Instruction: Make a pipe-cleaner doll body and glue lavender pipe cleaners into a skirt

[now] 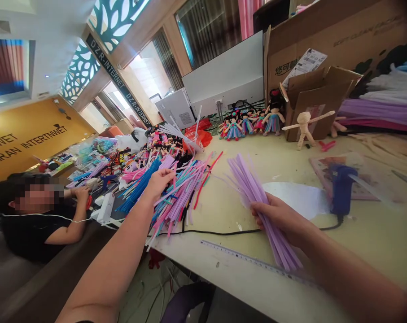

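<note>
My right hand (273, 215) is closed round a bundle of light purple pipe cleaners (245, 177), which slants above the table and fans out at its upper end. Over the left part of the table, my left hand (160, 183) pinches a pink pipe cleaner (174, 174) at its fingertips. Beneath and beside that hand spreads a loose pile of pipe cleaners (185, 193) in purple, pink, teal and other colours. A bunch of blue pipe cleaners (137, 188) lies just left of it, partly covered by my left forearm.
A ruler (237, 255) lies along the table's front edge, behind it a black cable (216, 232). To the right stands a blue glue gun (341, 188). Several small dolls (247, 123), a beige figure (303, 128) and a cardboard box (311, 98) line the back. A person (38, 215) sits at left.
</note>
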The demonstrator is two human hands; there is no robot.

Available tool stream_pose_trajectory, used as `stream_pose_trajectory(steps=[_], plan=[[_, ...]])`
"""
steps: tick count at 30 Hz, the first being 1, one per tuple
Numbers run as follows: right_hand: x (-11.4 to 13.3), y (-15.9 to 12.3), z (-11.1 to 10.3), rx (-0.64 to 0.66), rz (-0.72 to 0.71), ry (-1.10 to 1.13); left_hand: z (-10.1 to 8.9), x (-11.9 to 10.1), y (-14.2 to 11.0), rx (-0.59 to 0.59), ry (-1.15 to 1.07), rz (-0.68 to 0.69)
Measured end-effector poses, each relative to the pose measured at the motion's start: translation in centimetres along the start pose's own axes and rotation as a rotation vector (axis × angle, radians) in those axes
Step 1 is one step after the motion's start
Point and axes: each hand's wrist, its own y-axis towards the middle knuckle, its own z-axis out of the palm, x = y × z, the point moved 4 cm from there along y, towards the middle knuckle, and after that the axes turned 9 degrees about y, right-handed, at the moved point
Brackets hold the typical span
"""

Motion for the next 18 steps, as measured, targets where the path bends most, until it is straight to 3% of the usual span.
stream_pose_trajectory(steps=[3,5,14,16,18], plan=[[0.0,-0.1,0.1,-0.002,-0.003,0.0,-0.8,0.5,0.3,-0.05,-0.033,-0.039],[0.0,-0.1,0.1,-0.008,0.0,-0.004,-0.1,0.6,0.6,-0.039,-0.025,-0.039],[0.1,0.1,-0.4,-0.018,-0.006,-0.026,8.3,-3.0,3.3,-0.006,0.221,0.106],[0.2,0.1,-0.6,-0.017,-0.009,-0.023,8.3,-3.7,3.6,-0.033,0.285,0.138],[0.4,0.1,-0.7,-0.024,-0.01,-0.015,6.7,-3.8,3.3,-0.072,0.343,0.154]])
